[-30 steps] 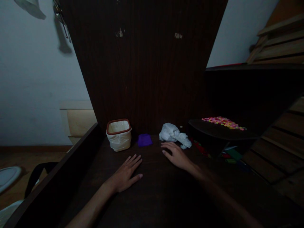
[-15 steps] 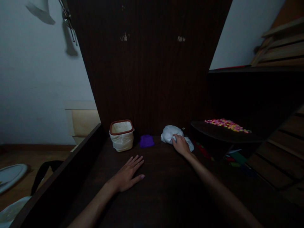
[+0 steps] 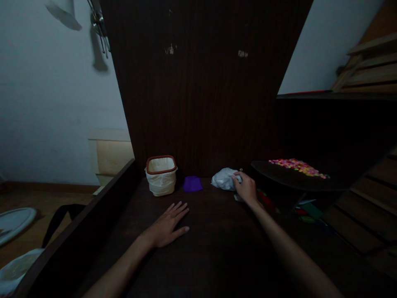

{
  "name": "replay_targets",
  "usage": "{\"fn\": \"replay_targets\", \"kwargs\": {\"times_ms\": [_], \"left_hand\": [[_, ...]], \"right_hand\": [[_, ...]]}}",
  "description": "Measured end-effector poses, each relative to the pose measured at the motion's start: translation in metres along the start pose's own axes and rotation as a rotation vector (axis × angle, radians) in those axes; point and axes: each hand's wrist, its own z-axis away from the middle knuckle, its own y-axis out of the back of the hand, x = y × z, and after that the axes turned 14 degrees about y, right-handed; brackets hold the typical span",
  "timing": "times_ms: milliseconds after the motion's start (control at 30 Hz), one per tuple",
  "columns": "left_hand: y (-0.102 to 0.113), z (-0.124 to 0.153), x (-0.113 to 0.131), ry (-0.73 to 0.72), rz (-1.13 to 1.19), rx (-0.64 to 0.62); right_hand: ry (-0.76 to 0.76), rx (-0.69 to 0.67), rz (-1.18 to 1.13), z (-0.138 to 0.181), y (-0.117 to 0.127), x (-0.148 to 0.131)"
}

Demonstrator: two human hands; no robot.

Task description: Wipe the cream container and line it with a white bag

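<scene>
My left hand (image 3: 170,225) lies flat on the dark wooden desk (image 3: 198,244), fingers spread, holding nothing. At the back right of the desk, my right hand (image 3: 246,188) pinches the right side of a white plastic bag (image 3: 223,179). The bag rests on the desk and looks crumpled. Between the bag and a small bin lies a folded purple cloth (image 3: 192,184). The bin (image 3: 161,182) has a brown rim and a whitish liner, and stands beyond my left hand.
A dark corner shelf (image 3: 266,171) at the right bears a spread of small colourful pieces (image 3: 297,166). Under it are red and green items (image 3: 311,210). A raised edge (image 3: 102,203) runs along the desk's left side. A wall lamp (image 3: 65,14) hangs at the upper left.
My right hand has shifted right, from resting on top of the bag to pinching its right side. The bag looks flatter. My left hand stays in place; the view has shifted slightly.
</scene>
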Motion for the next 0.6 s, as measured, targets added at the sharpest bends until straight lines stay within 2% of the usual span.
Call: {"fn": "replay_targets", "kwargs": {"times_ms": [200,400,500,600], "left_hand": [[0.000,0.000,0.000,-0.012,-0.035,0.017],[-0.002,0.001,-0.002,-0.009,-0.033,0.027],[-0.003,0.001,-0.002,-0.017,-0.026,0.043],[-0.003,0.000,-0.001,0.007,-0.011,0.028]], "right_hand": [[0.066,0.102,-0.113,-0.019,0.031,-0.029],[0.164,0.096,-0.262,-0.025,0.060,-0.077],[0.208,0.047,-0.384,-0.024,0.072,-0.099],[0.264,-0.122,-0.538,-0.021,0.080,-0.114]]}}
